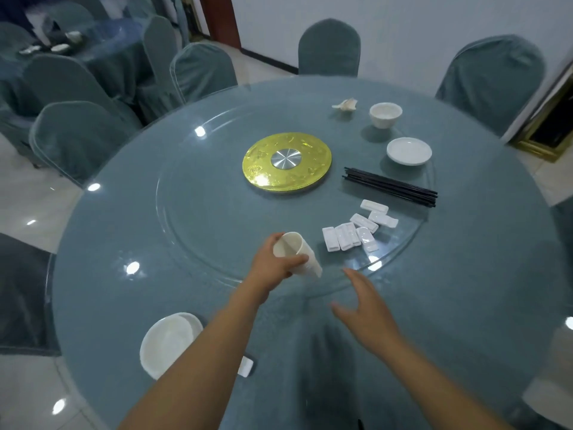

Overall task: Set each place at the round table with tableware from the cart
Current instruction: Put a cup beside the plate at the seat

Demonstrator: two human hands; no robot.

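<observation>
My left hand (273, 262) grips a white cup stack (299, 256), tilted with its mouth toward the upper left, over the near rim of the glass turntable (186, 243). To its right my right hand (362, 302) hovers with fingers spread and nothing in it. On the turntable lie several white chopstick rests (356, 231), a bundle of black chopsticks (390, 187), a small white plate (409, 151), a white bowl (385, 114) and a folded white napkin (344, 105). At the near left place sits a white plate (169, 342), with one white rest (245, 366) beside my left forearm.
The round table (480, 290) has a grey-green cloth under glass and a gold disc (286, 162) at its centre. Covered chairs (329, 48) ring the far side. Another laid table (93, 48) stands at the back left. A gold-framed stand (548, 128) is at the right.
</observation>
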